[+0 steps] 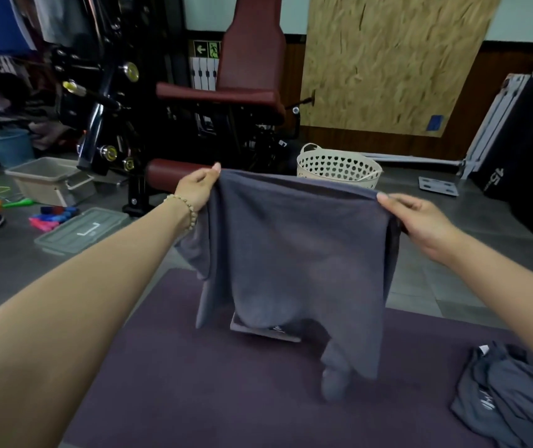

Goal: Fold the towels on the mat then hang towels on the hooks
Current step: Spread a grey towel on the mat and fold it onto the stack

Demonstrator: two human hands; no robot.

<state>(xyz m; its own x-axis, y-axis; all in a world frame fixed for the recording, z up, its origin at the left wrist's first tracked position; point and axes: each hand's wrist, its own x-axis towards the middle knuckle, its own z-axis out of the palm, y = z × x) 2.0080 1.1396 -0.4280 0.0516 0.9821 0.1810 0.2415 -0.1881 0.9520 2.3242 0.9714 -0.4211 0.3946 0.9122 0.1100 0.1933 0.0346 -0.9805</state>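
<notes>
The left hand (199,185) pinches the towel (297,253) at ten o'clock and the right hand (420,221) pinches it at two. It hangs over the mat (178,367). I'd keep the top edge taut and level, then lower it flat. On the grey floor there's a bin (48,179) at nine, a basket (336,168) at twelve and a heap (511,402) at four.

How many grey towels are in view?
3: the held towel mid-frame, a folded towel on the mat behind it, a crumpled towel heap lower right, possibly hiding more.
</notes>
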